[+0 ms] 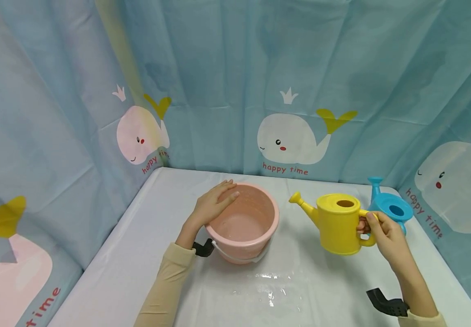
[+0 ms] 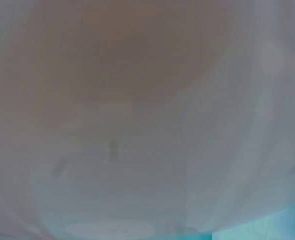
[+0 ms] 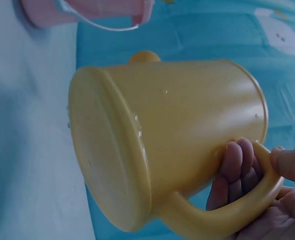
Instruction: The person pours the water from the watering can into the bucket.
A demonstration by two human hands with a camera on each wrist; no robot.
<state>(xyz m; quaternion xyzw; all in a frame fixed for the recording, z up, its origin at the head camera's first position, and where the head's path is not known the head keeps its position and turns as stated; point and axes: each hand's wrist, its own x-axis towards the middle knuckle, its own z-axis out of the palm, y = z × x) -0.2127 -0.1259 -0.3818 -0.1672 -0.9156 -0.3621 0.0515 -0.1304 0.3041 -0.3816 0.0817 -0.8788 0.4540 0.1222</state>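
Observation:
In the head view, a pink bucket [image 1: 241, 218] stands upright on the table, its white handle hanging down in front. My left hand [image 1: 213, 206] holds its left rim, the thumb over the inside; some fingers are hidden. The left wrist view is filled by a blurred pale surface. On the right, my right hand [image 1: 386, 231] grips the handle of a yellow watering can [image 1: 337, 227], spout toward the bucket. The can is held above the table, its base visible in the right wrist view, with droplets on the can [image 3: 177, 115]. Behind it stands a blue watering can [image 1: 394, 204].
Wet patches [image 1: 270, 290] shine on the white-covered table [image 1: 235, 313] in front of the bucket. A blue curtain [image 1: 227, 81] printed with whales surrounds the table's back and sides.

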